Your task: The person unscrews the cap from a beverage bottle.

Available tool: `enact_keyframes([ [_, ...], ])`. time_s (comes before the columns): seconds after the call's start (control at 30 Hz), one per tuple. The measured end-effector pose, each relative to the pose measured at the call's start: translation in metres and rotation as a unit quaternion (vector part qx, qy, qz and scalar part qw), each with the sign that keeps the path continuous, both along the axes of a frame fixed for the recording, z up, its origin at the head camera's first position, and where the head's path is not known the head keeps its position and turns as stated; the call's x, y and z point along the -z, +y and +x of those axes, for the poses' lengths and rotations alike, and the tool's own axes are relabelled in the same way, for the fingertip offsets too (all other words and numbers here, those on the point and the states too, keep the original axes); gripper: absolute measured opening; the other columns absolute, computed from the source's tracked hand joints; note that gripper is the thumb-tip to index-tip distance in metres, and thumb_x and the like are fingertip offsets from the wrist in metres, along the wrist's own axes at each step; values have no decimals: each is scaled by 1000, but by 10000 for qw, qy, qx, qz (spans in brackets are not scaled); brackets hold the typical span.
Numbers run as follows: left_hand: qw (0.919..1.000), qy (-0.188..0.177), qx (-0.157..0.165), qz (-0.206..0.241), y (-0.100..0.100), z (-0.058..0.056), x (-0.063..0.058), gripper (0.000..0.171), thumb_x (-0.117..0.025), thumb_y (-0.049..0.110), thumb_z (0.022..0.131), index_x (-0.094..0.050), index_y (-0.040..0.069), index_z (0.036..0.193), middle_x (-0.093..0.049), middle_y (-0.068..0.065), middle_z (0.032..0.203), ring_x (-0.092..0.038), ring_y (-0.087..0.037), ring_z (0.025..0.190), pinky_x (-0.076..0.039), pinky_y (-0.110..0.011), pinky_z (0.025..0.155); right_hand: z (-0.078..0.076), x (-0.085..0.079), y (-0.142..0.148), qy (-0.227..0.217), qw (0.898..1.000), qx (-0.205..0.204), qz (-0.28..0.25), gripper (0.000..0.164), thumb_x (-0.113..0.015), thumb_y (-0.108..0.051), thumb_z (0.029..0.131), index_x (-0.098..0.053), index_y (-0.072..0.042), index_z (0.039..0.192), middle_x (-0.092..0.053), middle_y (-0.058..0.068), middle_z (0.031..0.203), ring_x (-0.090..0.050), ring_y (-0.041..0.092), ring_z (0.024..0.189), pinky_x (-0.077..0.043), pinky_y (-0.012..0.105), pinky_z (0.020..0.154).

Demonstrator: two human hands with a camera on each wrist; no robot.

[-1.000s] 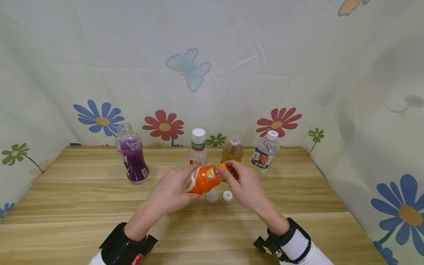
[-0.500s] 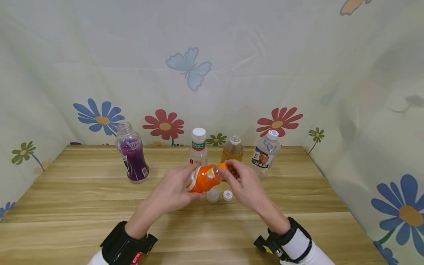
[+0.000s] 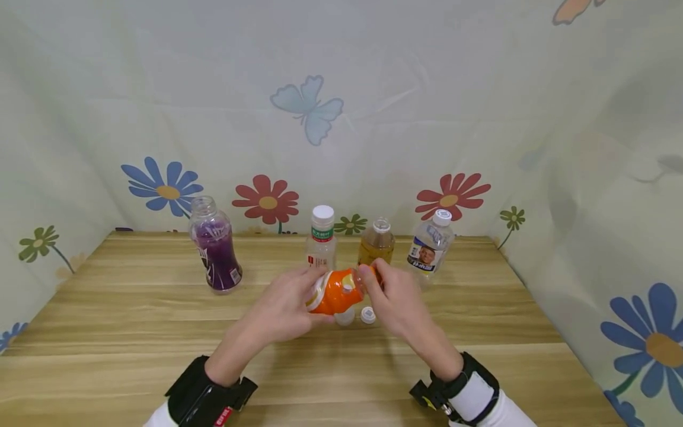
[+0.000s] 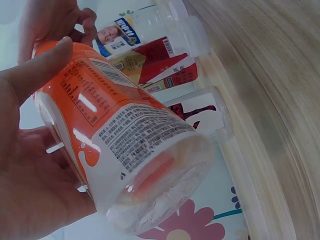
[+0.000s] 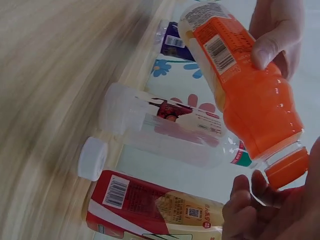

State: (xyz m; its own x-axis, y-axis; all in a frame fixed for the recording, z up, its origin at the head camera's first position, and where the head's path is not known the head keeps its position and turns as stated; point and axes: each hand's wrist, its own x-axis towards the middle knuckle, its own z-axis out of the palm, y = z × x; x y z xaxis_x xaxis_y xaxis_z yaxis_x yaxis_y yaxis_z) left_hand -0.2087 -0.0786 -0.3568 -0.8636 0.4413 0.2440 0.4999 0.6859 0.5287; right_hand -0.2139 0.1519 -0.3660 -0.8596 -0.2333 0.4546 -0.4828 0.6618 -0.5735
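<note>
My left hand (image 3: 285, 305) grips a bottle with an orange and white sleeve (image 3: 336, 292), held tilted over the table with its neck toward the right. In the left wrist view its clear base faces the camera. The right hand (image 3: 397, 296) pinches the bottle's orange cap (image 5: 287, 168), thumb on the near side and largely covering it in the head view. The right wrist view has the cap at the mouth of the neck, with curled fingertips against it. Below the bottle, a white cap (image 3: 368, 315) and a translucent cap (image 3: 345, 317) lie on the table.
Along the back of the wooden table (image 3: 133, 332) stand a purple bottle (image 3: 217, 252) without a cap, a white-capped clear bottle (image 3: 322, 243), an uncapped bottle of yellowish-brown look (image 3: 376, 246) and another white-capped clear bottle (image 3: 430, 246). A flowered cloth (image 3: 373, 136) hangs behind.
The right thumb and fingers have turned on the orange cap, and the thumb now covers more of it. The bottle has shifted slightly right; the standing bottles look unmoved.
</note>
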Motion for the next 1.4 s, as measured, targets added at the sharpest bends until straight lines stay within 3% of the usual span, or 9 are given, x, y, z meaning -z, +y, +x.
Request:
enact_keyframes([
  [0.13,10000,73,27,1,2,-2,3,79,-95,30,73,-60,9,141,-66,-6,131,-63,-22,110,-52,-44,98,-2,3,0,61,9973,471,564,45,-43,-47,110,-58,-17,79,-49,-7,60,-50,13,56,-38,32,48],
  [0.27,9999,123,1,33,3,-2,4,78,-96,30,72,-62,9,138,-67,-6,128,-64,-21,106,-53,-43,94,-3,4,1,244,9944,672,779,49,-44,-44,110,-59,-18,71,-45,-7,55,-50,14,55,-37,33,48],
  [0.53,9995,301,18,-39,3,-3,5,84,-98,35,69,-59,9,139,-65,-8,128,-62,-24,107,-54,-43,93,-6,4,3,638,9921,815,707,55,-44,-36,109,-52,-20,57,-39,-9,48,-43,12,47,-32,31,43],
  [0.8,9986,367,-125,-355,3,-4,8,92,-98,38,68,-55,9,144,-62,-9,131,-61,-25,110,-49,-51,99,-7,3,4,496,9931,995,379,56,-44,-33,107,-49,-17,54,-39,-7,47,-40,14,43,-28,30,42],
  [1.1,9988,424,-26,-242,2,-8,14,78,-98,26,70,-59,4,134,-66,-6,117,-63,-21,97,-55,-40,90,-8,3,5,450,9941,928,330,57,-44,-40,108,-52,-19,55,-41,-7,48,-42,15,44,-28,31,42],
  [1.4,9977,542,38,-396,1,-10,18,77,-94,22,68,-57,-2,132,-64,-8,108,-61,-21,90,-56,-37,82,-9,6,4,736,9956,555,153,53,-49,-31,106,-47,-19,54,-36,-9,47,-37,11,41,-23,27,41],
])
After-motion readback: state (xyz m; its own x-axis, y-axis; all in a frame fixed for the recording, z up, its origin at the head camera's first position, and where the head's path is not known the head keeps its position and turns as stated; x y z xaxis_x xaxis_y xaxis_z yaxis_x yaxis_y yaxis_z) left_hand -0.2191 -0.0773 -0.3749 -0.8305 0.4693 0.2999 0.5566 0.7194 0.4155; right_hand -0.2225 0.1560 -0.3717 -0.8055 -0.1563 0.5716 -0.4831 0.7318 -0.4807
